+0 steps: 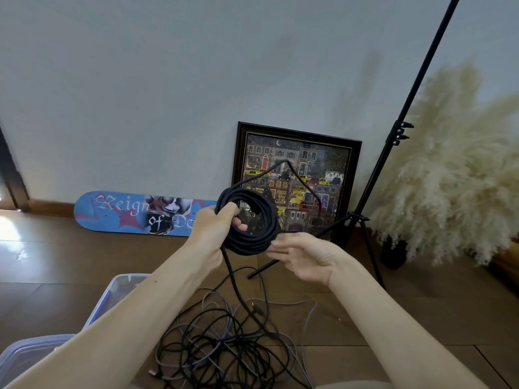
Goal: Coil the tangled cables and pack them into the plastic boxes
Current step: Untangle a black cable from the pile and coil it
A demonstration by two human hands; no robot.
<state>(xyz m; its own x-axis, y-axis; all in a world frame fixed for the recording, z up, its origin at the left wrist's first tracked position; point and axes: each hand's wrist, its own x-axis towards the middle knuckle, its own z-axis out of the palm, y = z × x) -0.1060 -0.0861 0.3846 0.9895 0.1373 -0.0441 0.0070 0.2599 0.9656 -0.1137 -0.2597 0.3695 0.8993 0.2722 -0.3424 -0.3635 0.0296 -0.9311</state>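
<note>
My left hand (214,226) grips the left side of a thick black cable coil (250,242), held up at chest height. One loop of that cable arcs above the coil, and its tail hangs down toward the floor. My right hand (302,255) is flat and spread, its fingertips touching the coil's lower right edge. Below on the wooden floor lies a tangled pile of black and grey cables (224,346). Two clear plastic boxes sit at the left: one (112,293) behind my left forearm, another (25,352) at the lower left corner.
A blue skateboard deck (126,213) and a framed picture (295,175) lean against the wall ahead. A black light stand (362,214) spreads its legs on the floor to the right, beside a vase of pampas grass (455,178).
</note>
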